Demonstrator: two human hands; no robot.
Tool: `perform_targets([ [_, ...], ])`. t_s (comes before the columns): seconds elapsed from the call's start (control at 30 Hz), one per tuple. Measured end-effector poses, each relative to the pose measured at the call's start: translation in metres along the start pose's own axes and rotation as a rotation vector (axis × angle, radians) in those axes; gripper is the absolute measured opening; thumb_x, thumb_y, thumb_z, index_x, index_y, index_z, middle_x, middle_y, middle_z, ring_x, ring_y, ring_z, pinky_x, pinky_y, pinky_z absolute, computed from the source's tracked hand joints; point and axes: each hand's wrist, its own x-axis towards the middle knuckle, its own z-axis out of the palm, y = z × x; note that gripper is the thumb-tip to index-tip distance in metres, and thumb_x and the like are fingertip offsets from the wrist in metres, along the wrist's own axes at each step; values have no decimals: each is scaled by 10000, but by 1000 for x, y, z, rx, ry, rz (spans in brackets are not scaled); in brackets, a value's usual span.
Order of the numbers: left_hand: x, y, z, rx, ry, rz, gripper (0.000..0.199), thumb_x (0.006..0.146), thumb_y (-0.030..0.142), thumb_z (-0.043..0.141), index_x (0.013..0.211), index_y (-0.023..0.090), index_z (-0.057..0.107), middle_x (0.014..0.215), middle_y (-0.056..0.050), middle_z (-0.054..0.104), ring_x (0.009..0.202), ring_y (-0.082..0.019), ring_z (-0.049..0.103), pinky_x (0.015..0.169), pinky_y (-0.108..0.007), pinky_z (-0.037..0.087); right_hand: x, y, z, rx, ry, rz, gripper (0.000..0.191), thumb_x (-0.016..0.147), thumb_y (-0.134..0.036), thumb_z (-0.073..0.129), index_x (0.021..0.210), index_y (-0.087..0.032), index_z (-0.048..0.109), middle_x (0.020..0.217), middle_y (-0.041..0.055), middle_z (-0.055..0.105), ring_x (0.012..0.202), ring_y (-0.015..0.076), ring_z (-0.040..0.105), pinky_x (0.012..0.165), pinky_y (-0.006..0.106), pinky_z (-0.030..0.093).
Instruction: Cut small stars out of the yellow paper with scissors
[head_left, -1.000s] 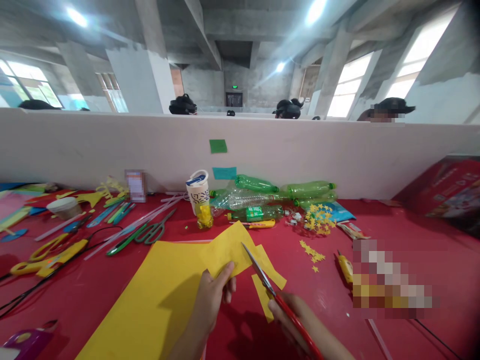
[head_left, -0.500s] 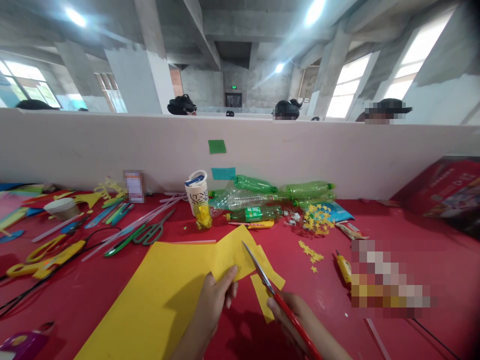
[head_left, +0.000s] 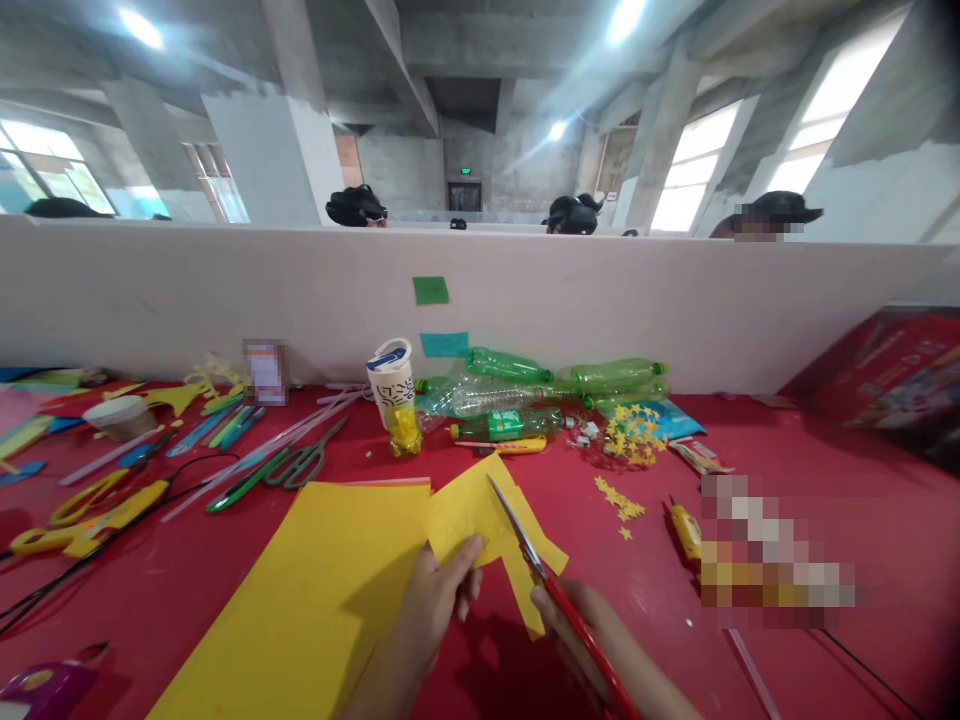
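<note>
My left hand (head_left: 439,600) pinches a piece of yellow paper (head_left: 461,510) between thumb and fingers, above the red tabletop. Scissors (head_left: 564,598) with red handles are gripped in my right hand (head_left: 592,630). Their blades point up and left, lying across the right part of the paper and looking nearly closed. Whether they bite into it I cannot tell. Under and beside the blades lie yellow paper strips (head_left: 525,602). A large yellow sheet (head_left: 292,580) rests flat to the left, partly covered by my left forearm.
Green plastic bottles (head_left: 502,425) and a patterned cup (head_left: 391,385) stand or lie along the white partition (head_left: 225,290). Yellow stars (head_left: 636,435) are heaped at right, near a yellow-handled tool (head_left: 684,530). Grey-green scissors (head_left: 306,462) and a yellow glue gun (head_left: 112,520) lie at left.
The held paper has tilted and shifted slightly right, with its left edge lifting apart from the large sheet. My right hand and the scissors have barely moved.
</note>
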Motion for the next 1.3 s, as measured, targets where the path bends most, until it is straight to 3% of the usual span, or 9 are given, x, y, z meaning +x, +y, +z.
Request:
perform_targets([
  [0.27,-3,-3,5,12,-60,-18,428,741,514,586,516,158,512,398,34,467,336,-63,345,386,-200,218,1,5,-3,-22,50,1,516,785,-692,449,671,-189,443,534,-65,355,460,66,347,411,176,259],
  [0.63,1,-10,5,-8,-63,-55,420,740,493,595,505,159,496,412,36,473,346,-57,339,386,-197,221,4,-3,-6,-42,5,40,502,784,-675,472,622,-206,391,393,-88,346,329,63,336,350,175,266],
  [0.83,2,-19,7,-52,-123,-52,366,757,482,583,600,153,549,419,39,471,346,-64,355,362,-187,209,6,-1,-8,-38,59,110,480,823,-648,411,623,-212,404,348,-94,337,272,75,332,313,185,262],
  [1.03,2,-22,9,-137,-99,-88,322,736,436,625,606,150,552,431,47,488,363,-50,366,372,-167,219,10,-2,-8,34,54,127,440,801,-606,465,618,-210,407,325,-103,336,247,73,322,288,191,285],
  [1.17,-4,-16,13,-50,-254,-126,378,767,455,583,573,132,555,408,22,512,306,-52,372,341,-175,225,12,-2,-9,45,84,34,381,752,-550,553,667,-197,439,370,-95,428,261,60,340,279,167,246],
  [1.3,-5,-15,14,-41,-401,-129,374,790,452,549,646,110,593,528,-46,634,325,-80,489,347,-179,304,10,-6,-12,36,105,-74,332,741,-498,565,709,-183,468,495,-67,522,294,49,366,295,164,263],
])
